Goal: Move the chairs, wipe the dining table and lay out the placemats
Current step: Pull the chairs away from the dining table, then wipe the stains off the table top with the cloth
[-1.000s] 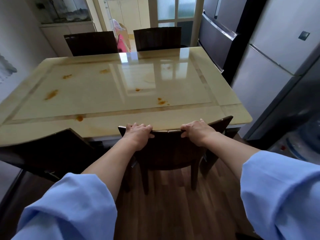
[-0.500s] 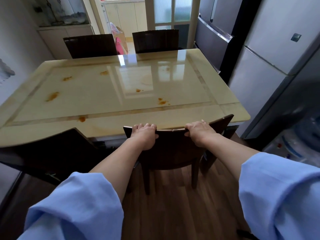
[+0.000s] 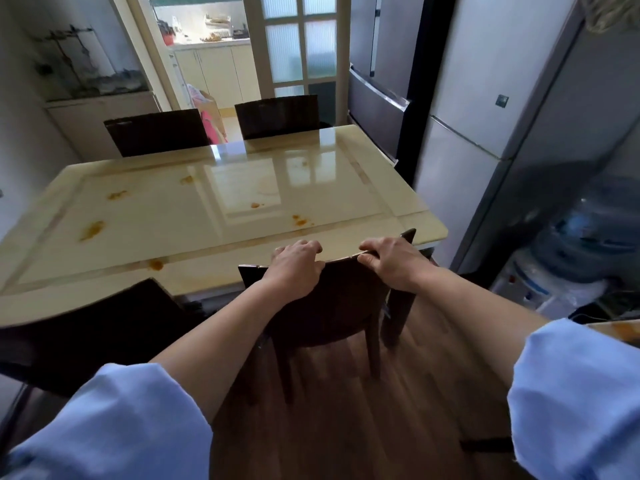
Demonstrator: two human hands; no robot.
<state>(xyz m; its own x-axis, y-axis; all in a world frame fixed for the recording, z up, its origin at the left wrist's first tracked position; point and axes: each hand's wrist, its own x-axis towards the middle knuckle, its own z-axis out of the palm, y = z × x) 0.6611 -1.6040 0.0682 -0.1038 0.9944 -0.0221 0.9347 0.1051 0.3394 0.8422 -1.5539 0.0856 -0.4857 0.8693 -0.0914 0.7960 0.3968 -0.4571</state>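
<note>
Head view: both hands on chair back, chair tucked at tabletop's near edge.
L hand (image 3: 294, 268) & R hand (image 3: 394, 263) each w/ closed grip, fingers curled over top rail of the dark dining chair (image 3: 332, 306), which sits pushed in at near-right corner of the tabletop (image 3: 207, 202). Orange stains (image 3: 91, 230) unwiped, no placemats in sight. Risks, my guess: a skewed pull could knock it vs the table leg (image 3: 398, 313) just beside, or swing it into the second chair (image 3: 86, 330) at left or the water dispenser (image 3: 581, 237) at right.

Daylight from the glazed door (image 3: 299, 43) glares on the table (image 3: 242, 188); edges bowed, slightly soft.
</note>
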